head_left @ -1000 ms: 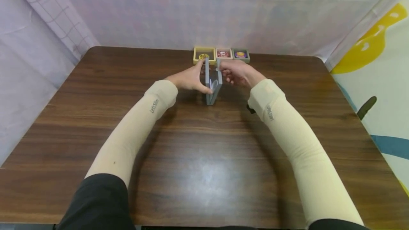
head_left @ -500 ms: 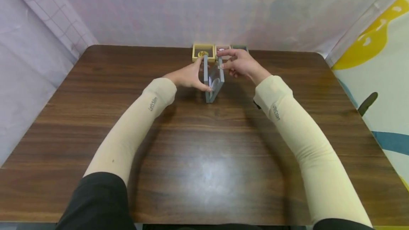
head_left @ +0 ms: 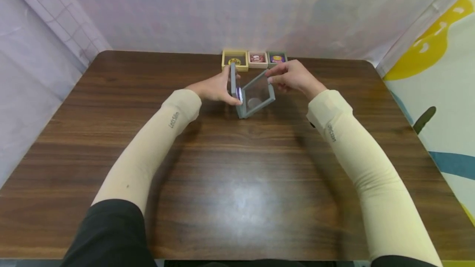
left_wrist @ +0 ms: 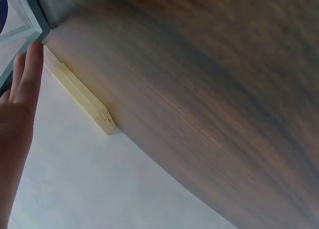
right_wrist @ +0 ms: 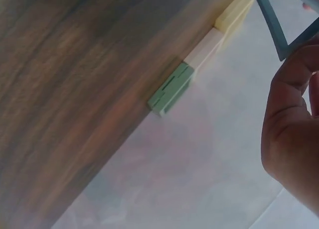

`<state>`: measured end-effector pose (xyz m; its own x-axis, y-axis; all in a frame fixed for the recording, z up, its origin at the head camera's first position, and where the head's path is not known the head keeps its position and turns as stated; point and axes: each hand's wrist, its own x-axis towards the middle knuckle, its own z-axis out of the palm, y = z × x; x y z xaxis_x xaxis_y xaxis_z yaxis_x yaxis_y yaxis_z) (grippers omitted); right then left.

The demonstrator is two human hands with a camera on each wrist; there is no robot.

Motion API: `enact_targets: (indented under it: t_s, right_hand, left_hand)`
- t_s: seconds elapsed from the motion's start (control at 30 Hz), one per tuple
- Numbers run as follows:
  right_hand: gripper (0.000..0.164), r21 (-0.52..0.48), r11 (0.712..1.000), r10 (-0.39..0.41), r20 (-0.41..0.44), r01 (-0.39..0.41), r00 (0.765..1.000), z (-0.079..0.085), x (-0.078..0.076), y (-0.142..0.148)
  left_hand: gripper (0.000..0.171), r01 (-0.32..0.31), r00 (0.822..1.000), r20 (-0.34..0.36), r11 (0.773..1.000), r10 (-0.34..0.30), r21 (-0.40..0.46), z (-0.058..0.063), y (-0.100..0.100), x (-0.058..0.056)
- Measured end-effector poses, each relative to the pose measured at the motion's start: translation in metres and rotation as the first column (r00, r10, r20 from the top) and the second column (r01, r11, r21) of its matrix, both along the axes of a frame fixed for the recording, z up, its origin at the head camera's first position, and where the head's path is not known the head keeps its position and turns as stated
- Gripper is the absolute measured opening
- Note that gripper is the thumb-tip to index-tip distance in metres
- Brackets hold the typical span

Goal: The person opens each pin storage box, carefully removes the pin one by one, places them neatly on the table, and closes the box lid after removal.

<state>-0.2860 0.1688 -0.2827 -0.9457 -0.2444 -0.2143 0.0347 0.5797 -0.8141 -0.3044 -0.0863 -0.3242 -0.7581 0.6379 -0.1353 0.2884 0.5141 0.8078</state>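
Observation:
A grey hinged display frame [head_left: 259, 109] with clear film in its halves stands on the table in the head view, spread in a V. My left hand [head_left: 215, 87] grips its left half, thumb at the near side and fingers at the far side. A round purple-and-white piece [head_left: 239, 94] sits against that half, mostly edge-on. My right hand [head_left: 295, 78] pinches the upper corner of the right half between thumb and fingers. In the right wrist view that grey corner [right_wrist: 275, 27] meets the curled fingers. The left wrist view shows the left half's corner [left_wrist: 39, 24] at the fingertips.
Three small frames stand in a row at the table's back edge: yellow [head_left: 224, 60], pink [head_left: 257, 66] and green [head_left: 285, 58], each with a round piece inside. A pale curtain [head_left: 237, 11] hangs behind the brown wooden table [head_left: 237, 155].
The display frame's two halves have swung wider apart. My right hand shifted its fingers to the top corner and moved right with that half, while my left hand moved slightly left.

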Motion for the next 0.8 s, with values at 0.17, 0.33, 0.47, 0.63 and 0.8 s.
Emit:
enact_targets:
  t_s: [0.17,0.33,0.47,0.63,0.8]
  right_hand:
    - [0.033,-0.005,1.000,-0.021,0.022,0.021,1.000,-0.005,-0.001,0.008]
    - [0.032,-0.007,1.000,-0.024,0.029,0.025,0.999,-0.005,-0.002,0.009]
    - [0.031,-0.013,1.000,-0.028,0.018,0.028,0.999,-0.003,-0.001,0.006]
    - [0.029,0.020,1.000,-0.021,0.001,0.021,1.000,-0.005,0.002,0.008]
    - [0.028,0.078,0.997,0.001,-0.007,0.000,1.000,-0.016,0.004,0.015]
  left_hand:
    - [0.107,0.011,1.000,0.017,1.000,-0.011,-0.010,0.001,0.000,-0.002]
    - [0.106,0.014,1.000,0.027,1.000,-0.014,-0.006,0.003,0.001,-0.001]
    - [0.105,0.014,0.999,0.029,1.000,-0.014,-0.003,0.004,0.001,0.000]
    - [0.104,-0.002,1.000,0.015,1.000,0.002,-0.011,0.003,0.001,0.000]
    - [0.104,0.007,1.000,0.014,0.999,-0.007,-0.035,0.002,-0.001,-0.002]
